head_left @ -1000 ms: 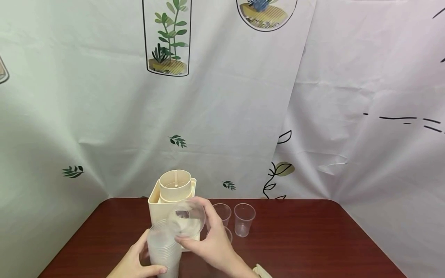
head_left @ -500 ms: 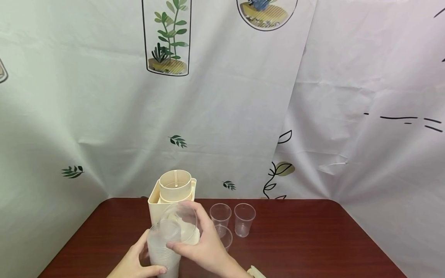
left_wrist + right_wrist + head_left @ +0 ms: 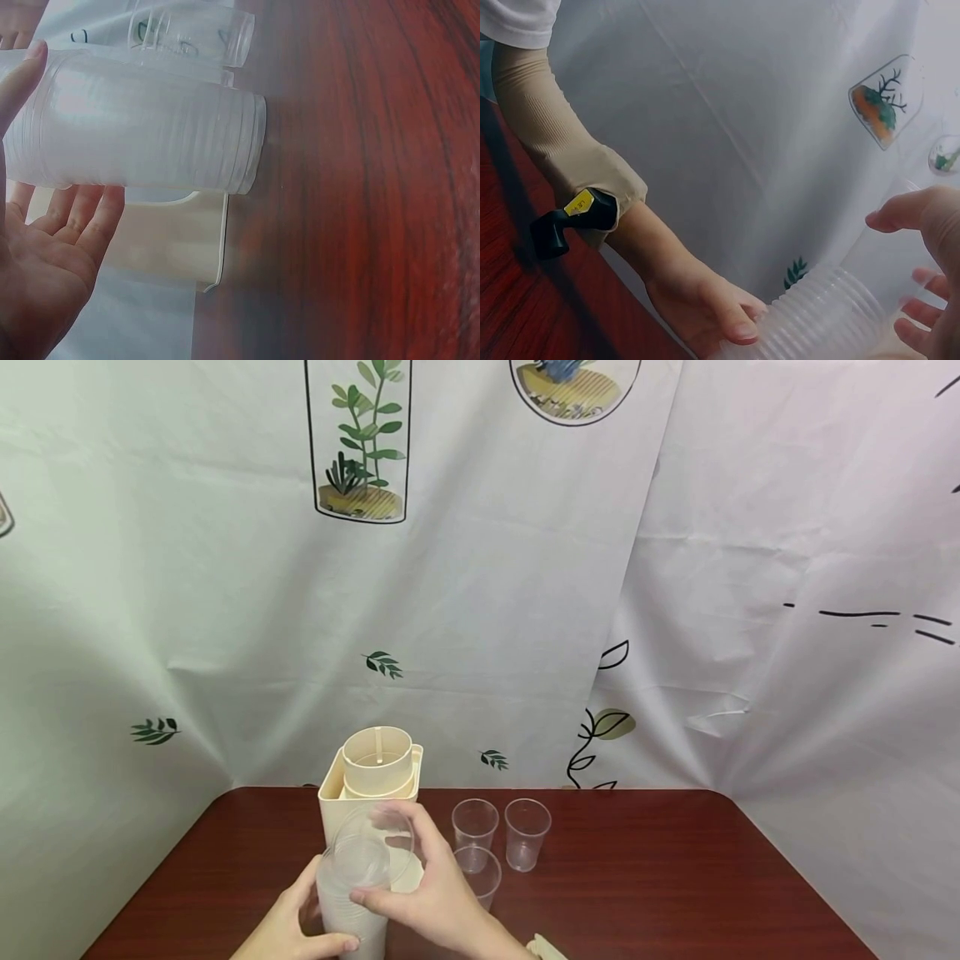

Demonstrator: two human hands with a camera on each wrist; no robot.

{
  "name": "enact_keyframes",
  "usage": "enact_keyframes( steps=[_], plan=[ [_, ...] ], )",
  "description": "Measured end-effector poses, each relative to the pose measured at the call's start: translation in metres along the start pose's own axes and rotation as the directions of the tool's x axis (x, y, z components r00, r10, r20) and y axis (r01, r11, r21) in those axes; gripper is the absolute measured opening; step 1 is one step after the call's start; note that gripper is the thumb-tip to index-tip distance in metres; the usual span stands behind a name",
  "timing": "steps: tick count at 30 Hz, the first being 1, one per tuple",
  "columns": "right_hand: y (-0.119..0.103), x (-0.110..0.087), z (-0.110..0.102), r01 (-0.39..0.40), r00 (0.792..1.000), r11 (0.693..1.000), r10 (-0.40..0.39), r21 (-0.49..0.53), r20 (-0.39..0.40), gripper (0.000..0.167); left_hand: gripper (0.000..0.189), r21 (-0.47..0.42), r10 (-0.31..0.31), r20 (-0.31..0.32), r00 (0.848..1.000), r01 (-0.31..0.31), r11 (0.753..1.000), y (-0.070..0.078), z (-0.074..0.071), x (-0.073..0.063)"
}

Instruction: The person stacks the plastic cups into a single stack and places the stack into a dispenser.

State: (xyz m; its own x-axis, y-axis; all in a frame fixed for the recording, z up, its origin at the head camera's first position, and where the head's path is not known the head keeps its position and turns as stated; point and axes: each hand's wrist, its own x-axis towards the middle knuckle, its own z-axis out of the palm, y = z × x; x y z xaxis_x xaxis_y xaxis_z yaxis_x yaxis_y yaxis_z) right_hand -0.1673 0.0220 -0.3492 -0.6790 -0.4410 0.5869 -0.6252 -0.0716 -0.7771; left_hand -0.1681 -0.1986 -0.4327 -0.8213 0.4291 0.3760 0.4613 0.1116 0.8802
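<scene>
My left hand (image 3: 292, 918) grips a tall stack of nested clear plastic cups (image 3: 347, 914) from the side, thumb across the front. In the left wrist view the stack (image 3: 150, 127) lies between the thumb and the fingers, its lower end pointing to the table. My right hand (image 3: 438, 885) holds a single clear plastic cup (image 3: 397, 839) near its rim, thumb on one side and fingers on the other. This cup is tilted, and its bottom overlaps the top of the stack in the head view. The right wrist view shows the ribbed rims of the stack (image 3: 817, 322) beside the right fingers.
Behind the hands stands a cream box (image 3: 337, 814) with a round open tube (image 3: 377, 768) on top. Right of it, three clear cups stand upright on the dark red table (image 3: 637, 877): back left (image 3: 475, 818), back right (image 3: 527, 835) and front (image 3: 480, 877). A printed curtain (image 3: 487, 610) hangs behind.
My right hand has moved left and slightly down with the single cup, bringing it over the stack's mouth. The upright cups behind show more. My left hand stays in place with the stack.
</scene>
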Motion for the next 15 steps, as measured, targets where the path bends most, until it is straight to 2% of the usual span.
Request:
enact_keyframes(
  steps=[4,10,15],
  plan=[
    [0.003,0.0003,-0.0004,-0.037,0.999,0.999,0.037,-0.003,0.01,0.065,0.082,0.0,-0.012,0.0,1.0,0.012,1.0,0.0004,0.0001,0.0],
    [0.0069,0.0025,-0.0005,-0.053,0.998,0.999,0.053,-0.007,0.022,0.065,0.08,-0.004,-0.067,-0.022,0.998,0.067,0.998,0.0026,0.0004,-0.0005],
    [0.009,0.0044,0.0004,-0.06,0.998,0.998,0.06,0.001,0.023,0.066,0.082,-0.006,-0.053,-0.008,0.999,0.053,0.999,0.0007,0.0001,-0.0007]
  ],
)
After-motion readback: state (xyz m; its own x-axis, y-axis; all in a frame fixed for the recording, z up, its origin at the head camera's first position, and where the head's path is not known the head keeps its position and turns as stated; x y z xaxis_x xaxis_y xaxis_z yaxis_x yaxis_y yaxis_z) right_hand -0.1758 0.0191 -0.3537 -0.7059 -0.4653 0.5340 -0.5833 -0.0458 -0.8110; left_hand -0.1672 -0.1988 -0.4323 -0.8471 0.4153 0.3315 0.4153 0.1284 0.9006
